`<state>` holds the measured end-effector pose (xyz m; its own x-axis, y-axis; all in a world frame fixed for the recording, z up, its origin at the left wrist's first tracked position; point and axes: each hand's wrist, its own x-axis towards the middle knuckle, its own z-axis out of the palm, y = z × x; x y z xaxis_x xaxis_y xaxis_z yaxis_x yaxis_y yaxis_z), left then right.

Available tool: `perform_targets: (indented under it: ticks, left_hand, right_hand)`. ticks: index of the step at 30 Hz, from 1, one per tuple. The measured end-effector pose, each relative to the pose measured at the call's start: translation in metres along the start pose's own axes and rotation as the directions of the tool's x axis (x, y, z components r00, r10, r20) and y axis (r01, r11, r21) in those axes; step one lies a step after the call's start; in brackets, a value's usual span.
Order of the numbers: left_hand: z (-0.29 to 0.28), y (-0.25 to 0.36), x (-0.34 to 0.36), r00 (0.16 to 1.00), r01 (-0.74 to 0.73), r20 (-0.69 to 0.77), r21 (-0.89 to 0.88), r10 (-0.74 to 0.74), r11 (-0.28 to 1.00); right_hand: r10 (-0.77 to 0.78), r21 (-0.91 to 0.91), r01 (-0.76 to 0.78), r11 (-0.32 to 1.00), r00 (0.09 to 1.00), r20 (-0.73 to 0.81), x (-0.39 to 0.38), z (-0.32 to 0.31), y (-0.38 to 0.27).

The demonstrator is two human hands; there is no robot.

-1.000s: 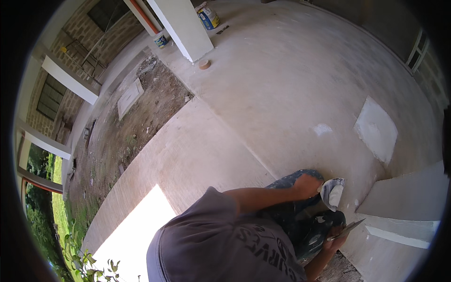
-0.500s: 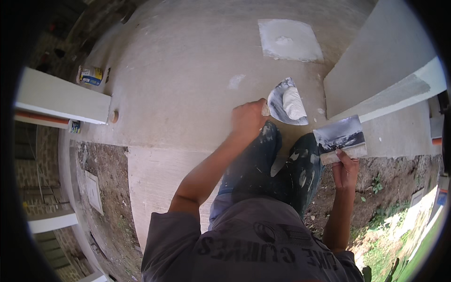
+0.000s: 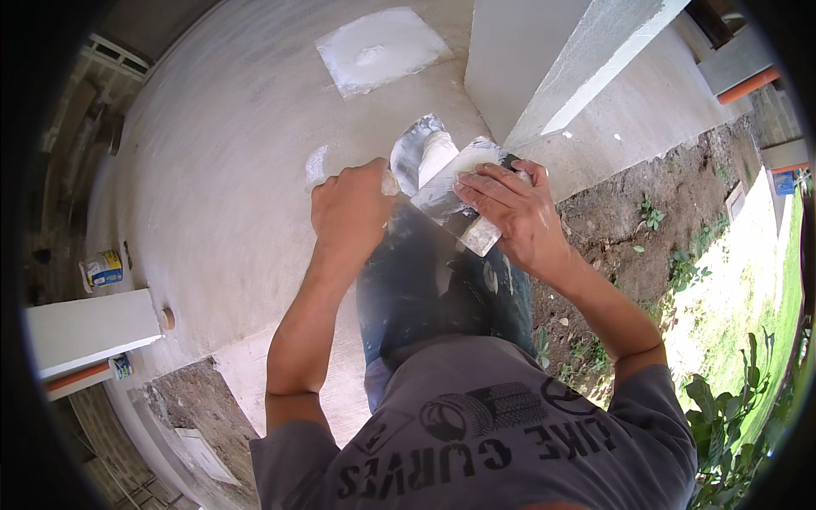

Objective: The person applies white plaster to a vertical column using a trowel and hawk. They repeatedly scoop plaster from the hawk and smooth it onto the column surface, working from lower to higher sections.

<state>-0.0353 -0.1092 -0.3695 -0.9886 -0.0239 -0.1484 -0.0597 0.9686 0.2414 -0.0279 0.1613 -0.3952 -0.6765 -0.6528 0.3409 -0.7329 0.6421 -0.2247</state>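
Note:
My left hand (image 3: 353, 204) is closed round the end of a broad, curved-edged putty knife (image 3: 408, 155), held in front of my knees. A thick mound of white filler (image 3: 436, 158) lies on its blade. My right hand (image 3: 520, 212) grips a wide rectangular scraper (image 3: 440, 197), fingers spread across its smeared metal face. A pale, crusted strip (image 3: 482, 236) runs along the scraper's near edge. The scraper's far left edge overlaps the putty knife and filler in view; whether they touch I cannot tell.
A square white patch (image 3: 387, 51) lies on the concrete floor (image 3: 229, 153), a smaller white smear (image 3: 316, 166) nearer. Pale pillars stand at right (image 3: 544, 68) and left (image 3: 93, 327). A tub (image 3: 104, 269) stands by the left pillar. Bare soil (image 3: 612, 221) borders the floor.
My right hand has brought the scraper up and left, from beside my knee to the putty knife. My view has turned, shifting the floor patch and pillar leftward.

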Motion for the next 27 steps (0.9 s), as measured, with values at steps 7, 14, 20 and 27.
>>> perform_targets:
  ticks: [7,14,20,27]
  left_hand:
    - [0.016,0.002,0.028,0.988,0.150,-0.029,-0.048,-0.151,0.987]
    - [0.048,-0.005,0.007,0.988,0.144,0.095,-0.236,-0.124,0.961]
    - [0.070,-0.013,-0.027,0.964,0.229,0.199,-0.278,-0.177,0.933]
    - [0.089,-0.031,-0.053,0.952,0.279,0.210,-0.294,-0.223,0.914]
  right_hand:
    - [0.646,0.704,-0.613,0.357,0.707,0.288,-0.076,0.015,0.047]
    - [0.885,0.881,0.120,-0.459,0.156,0.439,-0.130,0.149,0.216]
    - [0.809,0.787,0.189,-0.587,0.093,0.581,-0.121,0.254,0.329]
    - [0.795,0.792,0.072,-0.606,0.064,0.603,-0.093,0.291,0.370]
